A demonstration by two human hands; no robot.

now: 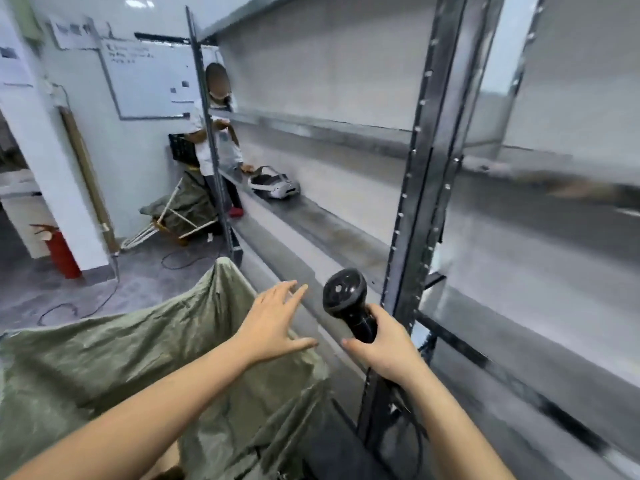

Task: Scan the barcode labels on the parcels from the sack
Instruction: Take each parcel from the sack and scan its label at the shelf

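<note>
The right hand (384, 344) grips the black scanner (348, 303) by its handle — the left hand (273, 323), fingers spread wide, hovers over the green sack (121, 355).

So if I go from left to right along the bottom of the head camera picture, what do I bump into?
Green sack → left hand, fingers spread over the sack → black barcode scanner, held in the right hand's grip → dark upright post of the metal shelf rack → grey shelf boards.
</note>
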